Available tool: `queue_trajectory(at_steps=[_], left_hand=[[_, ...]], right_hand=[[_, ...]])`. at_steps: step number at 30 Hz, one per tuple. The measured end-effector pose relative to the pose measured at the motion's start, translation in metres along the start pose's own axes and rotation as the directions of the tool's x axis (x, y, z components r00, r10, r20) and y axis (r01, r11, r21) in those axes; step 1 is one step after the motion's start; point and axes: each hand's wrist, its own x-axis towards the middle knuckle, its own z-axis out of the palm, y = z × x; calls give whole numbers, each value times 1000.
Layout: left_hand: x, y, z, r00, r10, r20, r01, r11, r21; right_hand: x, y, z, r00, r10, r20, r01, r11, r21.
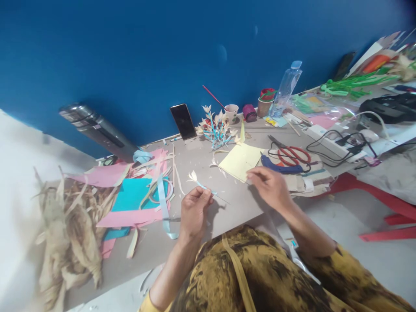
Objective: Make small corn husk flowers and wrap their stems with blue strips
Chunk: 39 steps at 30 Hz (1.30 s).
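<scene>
Wall: deep blue wall [136,52], plain, behind the table's far edge.
Table: grey table [198,158].
Floor: pale floor [357,225], red bars at right.

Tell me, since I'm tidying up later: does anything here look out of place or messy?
Paper strips and coloured sheets lie scattered left of the left hand, which holds a small paper flower; dried husks overhang the table edge.
</scene>
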Motion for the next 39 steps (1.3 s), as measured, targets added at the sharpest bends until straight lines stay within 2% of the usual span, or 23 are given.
queue_trajectory(at_steps=[1, 2, 3, 5, 8, 10, 13, 18, 23, 27, 31, 33, 34, 37, 39], left_hand=[[1, 1, 0, 1000, -1, 2, 1, 1000, -4], [1, 2, 0, 1000, -3, 5, 3, 1000, -7], [2, 3, 2, 1000, -6, 11, 6, 1000, -12], [4, 5, 5, 999, -20, 40, 21, 999, -26], [8, 7, 13, 994, -60, 87, 63, 997, -35], [13, 8, 19, 992, -77, 97, 79, 997, -23], [20, 9, 28, 991, -90, 103, 92, 996, -12], [29, 8, 40, 989, -98, 110, 100, 995, -13], [35, 5, 49, 985, -110, 137, 109, 994, 12], [41, 4, 61, 982, -118, 151, 113, 993, 41], [51, 3, 74, 988, -103, 117, 97, 994, 56], [55, 2, 79, 989, -95, 116, 87, 994, 69], [57, 1, 81, 988, -95, 120, 86, 993, 75], [61, -1, 85, 984, -113, 135, 100, 990, 99], [60, -1, 88, 974, -150, 168, 129, 983, 131]], right_hand=[[3, 11, -15, 994, -76, -76, 60, 979, -196], [7, 22, -30, 986, -135, -95, 88, 917, -388], [10, 33, -44, 983, -164, -77, 96, 834, -544], [14, 53, -67, 982, -174, 73, 173, 675, -718], [18, 70, -85, 952, -147, 267, 303, 553, -776], [20, 74, -87, 944, -144, 297, 327, 537, -778], [23, 73, -87, 948, -165, 272, 317, 538, -781], [22, 79, -92, 928, -281, 243, 366, 578, -730], [21, 92, -103, 908, -385, 164, 406, 718, -565], [21, 93, -112, 928, -351, 125, 372, 854, -364], [17, 84, -113, 931, -301, 206, 320, 945, -63], [14, 79, -110, 925, -309, 219, 323, 946, -32], [13, 76, -107, 913, -356, 198, 371, 928, -43], [12, 64, -102, 830, -526, 188, 538, 842, -20], [14, 54, -102, 794, -554, 250, 561, 827, 50]])
